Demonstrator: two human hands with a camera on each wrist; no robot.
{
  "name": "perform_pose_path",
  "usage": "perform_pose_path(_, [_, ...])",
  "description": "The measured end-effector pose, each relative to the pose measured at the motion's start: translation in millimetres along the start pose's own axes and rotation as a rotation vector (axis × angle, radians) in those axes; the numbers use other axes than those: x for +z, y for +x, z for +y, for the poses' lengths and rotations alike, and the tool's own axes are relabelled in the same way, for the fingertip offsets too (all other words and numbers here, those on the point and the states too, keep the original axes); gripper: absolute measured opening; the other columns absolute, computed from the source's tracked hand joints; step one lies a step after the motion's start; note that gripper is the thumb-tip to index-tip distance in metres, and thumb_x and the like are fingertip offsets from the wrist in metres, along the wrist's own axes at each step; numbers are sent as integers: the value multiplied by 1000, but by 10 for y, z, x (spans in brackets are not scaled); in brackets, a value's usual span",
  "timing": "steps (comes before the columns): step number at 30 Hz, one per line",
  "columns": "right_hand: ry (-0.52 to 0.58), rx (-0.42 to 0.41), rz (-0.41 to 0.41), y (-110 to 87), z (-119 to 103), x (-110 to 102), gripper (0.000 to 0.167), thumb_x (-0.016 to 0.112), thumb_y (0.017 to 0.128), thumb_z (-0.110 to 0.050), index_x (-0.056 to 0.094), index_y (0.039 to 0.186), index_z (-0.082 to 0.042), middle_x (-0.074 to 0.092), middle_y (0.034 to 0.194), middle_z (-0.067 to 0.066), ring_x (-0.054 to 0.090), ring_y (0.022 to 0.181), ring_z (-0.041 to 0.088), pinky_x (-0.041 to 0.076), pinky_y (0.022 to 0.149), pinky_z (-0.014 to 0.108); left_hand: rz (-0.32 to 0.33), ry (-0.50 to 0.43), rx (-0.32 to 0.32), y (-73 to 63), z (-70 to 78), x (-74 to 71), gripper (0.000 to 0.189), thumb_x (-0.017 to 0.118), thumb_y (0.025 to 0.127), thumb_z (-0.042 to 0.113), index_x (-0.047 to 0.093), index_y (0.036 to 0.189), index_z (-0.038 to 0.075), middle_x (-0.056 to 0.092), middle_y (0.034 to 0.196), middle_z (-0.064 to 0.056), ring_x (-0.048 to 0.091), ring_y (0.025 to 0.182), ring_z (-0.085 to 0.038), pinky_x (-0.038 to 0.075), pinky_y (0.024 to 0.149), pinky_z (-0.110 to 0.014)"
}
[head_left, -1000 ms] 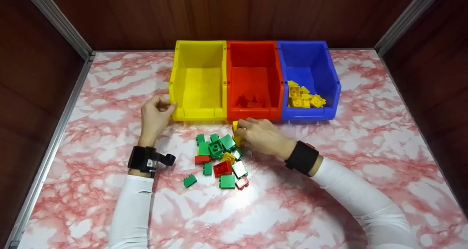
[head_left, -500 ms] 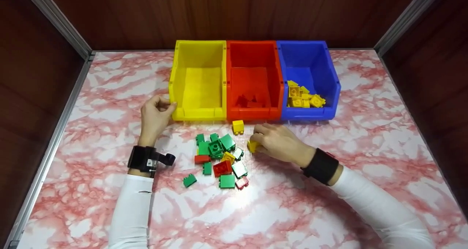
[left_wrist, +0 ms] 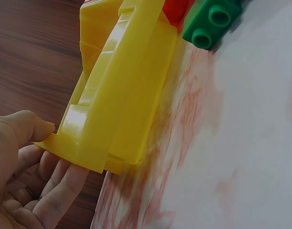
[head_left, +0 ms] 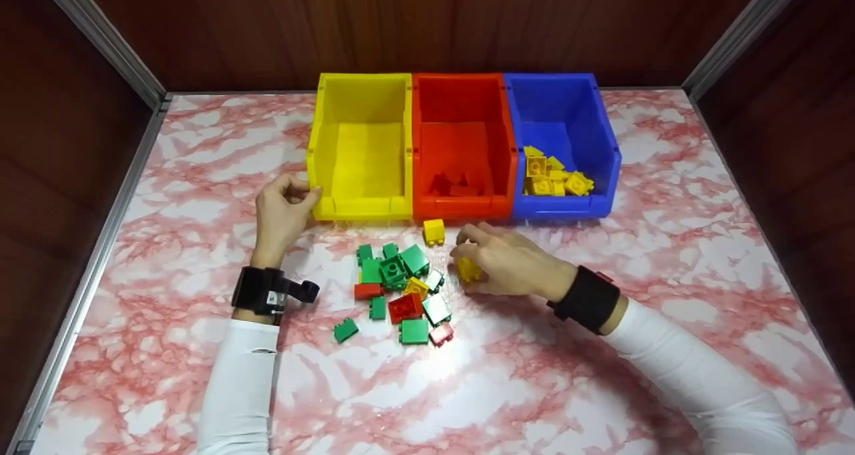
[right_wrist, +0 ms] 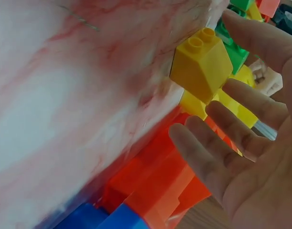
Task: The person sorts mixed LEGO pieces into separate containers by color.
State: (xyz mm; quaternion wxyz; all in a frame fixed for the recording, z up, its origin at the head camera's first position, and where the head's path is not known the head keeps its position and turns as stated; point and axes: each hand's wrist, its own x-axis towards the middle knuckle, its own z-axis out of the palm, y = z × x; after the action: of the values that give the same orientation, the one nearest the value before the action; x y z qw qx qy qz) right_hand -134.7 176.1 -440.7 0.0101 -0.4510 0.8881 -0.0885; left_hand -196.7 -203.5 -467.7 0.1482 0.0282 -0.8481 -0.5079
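In the head view my left hand (head_left: 284,218) holds the near left edge of the yellow bin (head_left: 361,209). The left wrist view shows the thumb on top of the bin's lip (left_wrist: 65,145) and the fingers underneath. My right hand (head_left: 511,261) is right of the brick pile, its fingers spread around a yellow toy brick (head_left: 468,270) on the table. In the right wrist view this yellow brick (right_wrist: 201,64), sloped with two studs, stands between thumb and fingers, which look loose around it. Another yellow brick (head_left: 433,232) sits just in front of the red bin (head_left: 463,208).
Several green bricks (head_left: 414,260), red bricks (head_left: 405,307) and a yellow brick (head_left: 417,287) lie in a loose pile. The blue bin (head_left: 564,208) holds several yellow bricks (head_left: 578,184); small red pieces (head_left: 462,189) lie in the red bin. Wooden panels (head_left: 427,27) surround the table.
My right hand has drawn a yellow brick rightward from the pile, leaving the other yellow brick by the red bin. Its fingers have since loosened around the brick. The left hand stays put.
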Motion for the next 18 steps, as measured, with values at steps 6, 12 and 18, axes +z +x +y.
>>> perform_pose_path(6, [23,-9,-83,107,-26,38,19,85,86,-15,81,105,-12,70,113,12,70,98,27,65,83,37,-3,0,1,-7,7,0,15,76,94,12,73,98,-2,70,89,-11,58,75,-2,48,72,-10])
perform_pose_path(12, [46,-15,-84,84,-5,59,12,82,84,-7,82,95,-9,73,94,8,72,84,23,64,78,35,-15,-3,-8,-8,10,5,16,76,95,12,72,99,-3,69,90,-9,58,76,-2,49,73,-10])
perform_pose_path(18, [69,-36,-31,-6,59,-30,9,85,84,-7,83,92,-9,71,86,6,70,75,19,62,70,29,-5,-1,-9,-5,0,-6,14,76,94,12,73,98,-2,70,90,-11,59,77,-5,49,73,-11])
